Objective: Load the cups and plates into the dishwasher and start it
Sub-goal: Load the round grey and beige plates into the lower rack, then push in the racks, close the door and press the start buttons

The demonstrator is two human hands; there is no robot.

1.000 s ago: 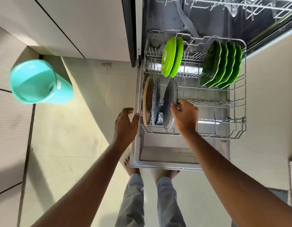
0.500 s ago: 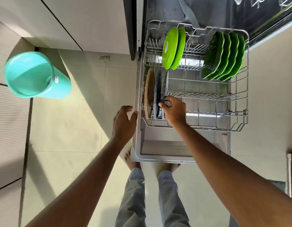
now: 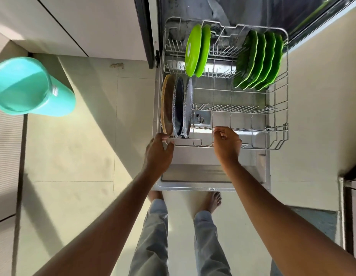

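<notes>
The dishwasher's lower rack [image 3: 280, 136] is pulled out over the open door [image 3: 193, 174]. At its front left stand a brown plate [image 3: 167, 104] and two dark speckled plates [image 3: 183, 108], upright and close together. Two bright green plates [image 3: 195, 50] stand at the back, and several dark green plates [image 3: 258, 62] stand at the back right. My left hand [image 3: 158, 154] grips the rack's front left corner, just below the brown plate. My right hand [image 3: 226, 144] curls its fingers round the rack's front rail near the middle.
A teal plastic bin [image 3: 23, 86] stands on the tiled floor to the left. White cabinet fronts [image 3: 83, 22] run along the back left. My bare feet [image 3: 211, 202] stand just before the door's edge. A dark appliance edge [image 3: 350, 196] shows at the right.
My right hand has let go of the speckled plate, which now stands beside the other one, and has dropped to the rack's front rail. My left hand has moved right onto the rack's corner.
</notes>
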